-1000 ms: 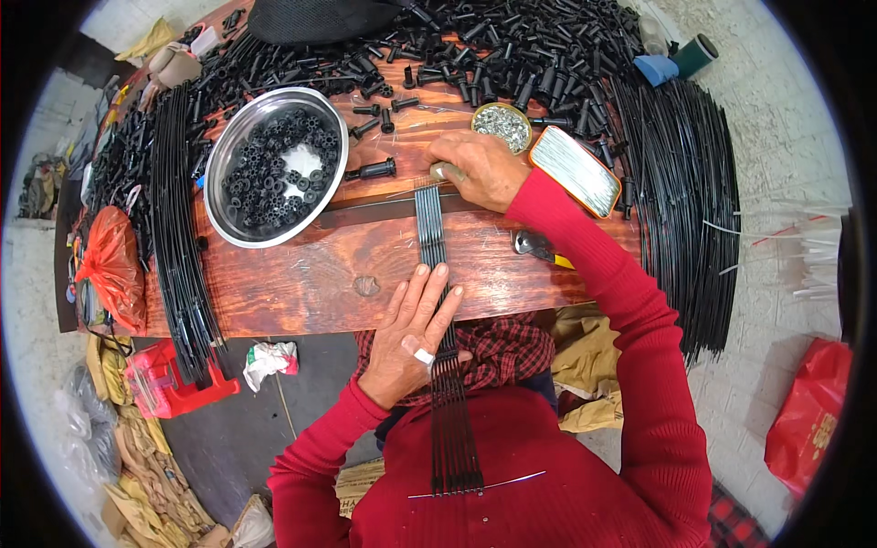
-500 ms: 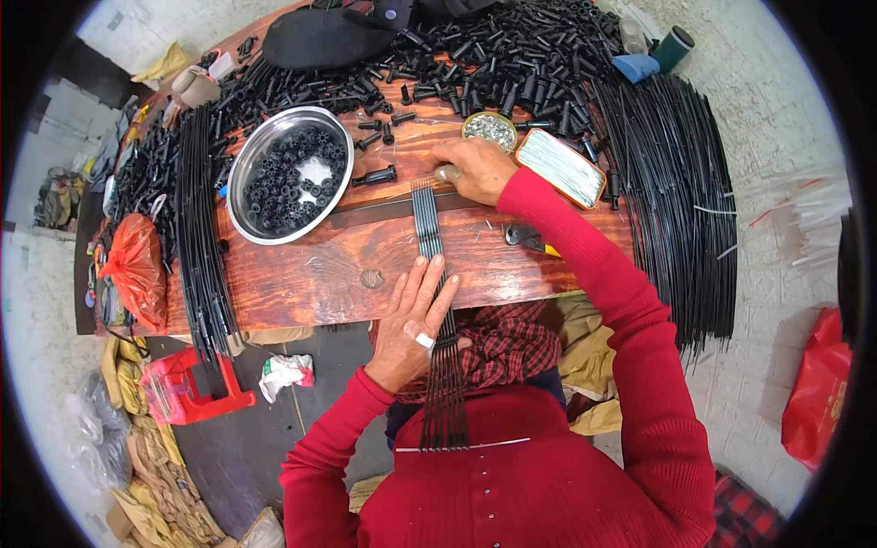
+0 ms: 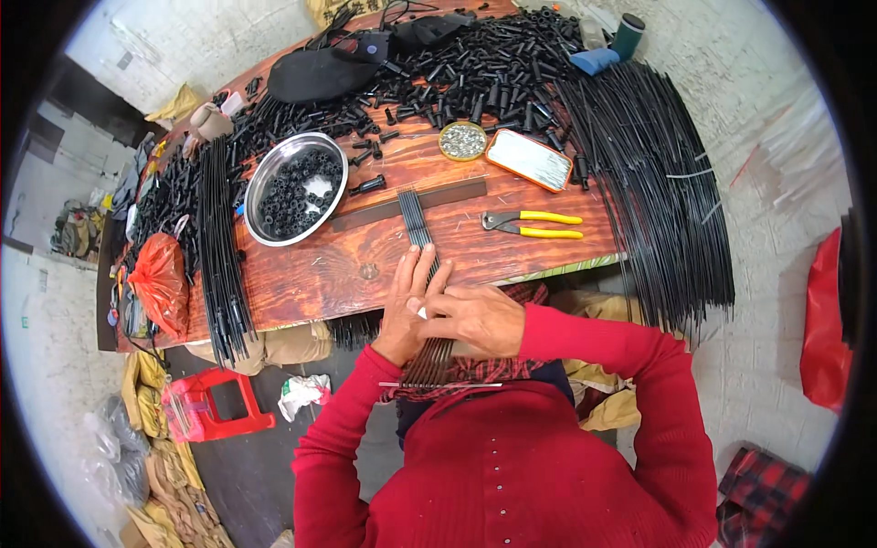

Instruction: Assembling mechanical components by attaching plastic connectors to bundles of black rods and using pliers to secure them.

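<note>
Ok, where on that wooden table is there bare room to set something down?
Bare wood lies along the near edge of the table, between the steel bowl and the flat row of black rods. A smaller patch sits below the yellow-handled pliers. The far half is crowded with black parts; long rod bundles fill the right end.

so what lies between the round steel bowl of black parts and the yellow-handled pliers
In the head view, the flat row of thin black rods lies between the round steel bowl and yellow-handled pliers, crossing a dark strip.

Wooden table (image 3: 320, 279), steel bowl (image 3: 294, 187), pliers (image 3: 534, 224), black rods (image 3: 418, 219)
</note>
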The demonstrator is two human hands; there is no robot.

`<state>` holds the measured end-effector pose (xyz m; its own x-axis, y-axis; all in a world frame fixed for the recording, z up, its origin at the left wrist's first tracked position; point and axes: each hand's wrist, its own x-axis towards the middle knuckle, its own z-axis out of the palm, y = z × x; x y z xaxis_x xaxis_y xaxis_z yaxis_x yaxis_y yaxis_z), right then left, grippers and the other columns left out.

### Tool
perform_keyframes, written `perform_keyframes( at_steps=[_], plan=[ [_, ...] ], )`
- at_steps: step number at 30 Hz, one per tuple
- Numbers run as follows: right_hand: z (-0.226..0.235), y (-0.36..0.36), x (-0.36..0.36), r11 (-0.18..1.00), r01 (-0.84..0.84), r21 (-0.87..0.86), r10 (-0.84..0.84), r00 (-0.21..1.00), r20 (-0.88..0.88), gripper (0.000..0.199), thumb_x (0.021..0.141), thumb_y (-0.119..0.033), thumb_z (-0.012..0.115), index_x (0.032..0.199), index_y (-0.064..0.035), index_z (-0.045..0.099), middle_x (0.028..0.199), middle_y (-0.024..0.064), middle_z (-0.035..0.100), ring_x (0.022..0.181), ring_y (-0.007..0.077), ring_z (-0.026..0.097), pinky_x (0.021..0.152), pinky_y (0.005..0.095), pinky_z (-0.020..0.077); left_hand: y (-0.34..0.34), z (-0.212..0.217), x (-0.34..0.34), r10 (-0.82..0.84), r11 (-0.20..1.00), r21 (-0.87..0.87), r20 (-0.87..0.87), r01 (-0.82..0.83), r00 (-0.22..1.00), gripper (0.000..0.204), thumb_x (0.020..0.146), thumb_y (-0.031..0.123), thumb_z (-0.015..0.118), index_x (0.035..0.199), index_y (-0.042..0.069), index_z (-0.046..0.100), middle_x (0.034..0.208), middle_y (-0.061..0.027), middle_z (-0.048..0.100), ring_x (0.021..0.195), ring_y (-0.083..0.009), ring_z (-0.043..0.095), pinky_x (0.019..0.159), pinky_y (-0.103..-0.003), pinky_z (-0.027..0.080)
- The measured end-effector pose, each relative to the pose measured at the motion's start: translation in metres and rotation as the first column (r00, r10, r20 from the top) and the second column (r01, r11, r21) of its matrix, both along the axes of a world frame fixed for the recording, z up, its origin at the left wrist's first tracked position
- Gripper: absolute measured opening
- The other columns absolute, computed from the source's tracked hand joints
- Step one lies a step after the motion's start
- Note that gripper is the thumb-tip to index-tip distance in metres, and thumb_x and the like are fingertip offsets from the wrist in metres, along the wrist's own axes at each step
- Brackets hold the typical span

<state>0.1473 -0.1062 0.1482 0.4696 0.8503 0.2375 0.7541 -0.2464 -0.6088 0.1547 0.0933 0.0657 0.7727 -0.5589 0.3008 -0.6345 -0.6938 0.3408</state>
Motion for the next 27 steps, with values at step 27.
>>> perform_keyframes(
  at_steps=[27],
  plan=[
    [0.158, -0.056, 0.065, 0.862, 0.254, 0.44, -0.17, 0.96, -0.221, 0.018, 0.091, -0.017, 0.066, 0.098, -0.0007, 0.072, 0.086, 0.002, 0.071, 0.077, 0.0099, 0.064, 0.069, 0.0254, 0.0513, 0.026, 0.065, 0.101, -0.151, 0.988, -0.013, 0.1, 0.153, 0.983, 0.029, 0.081, 0.013, 0.065, 0.109, 0.008, 0.067, 0.088, -0.018, 0.067, 0.081, -0.0391, 0.064, 0.071, -0.044, 0.051]
  ],
)
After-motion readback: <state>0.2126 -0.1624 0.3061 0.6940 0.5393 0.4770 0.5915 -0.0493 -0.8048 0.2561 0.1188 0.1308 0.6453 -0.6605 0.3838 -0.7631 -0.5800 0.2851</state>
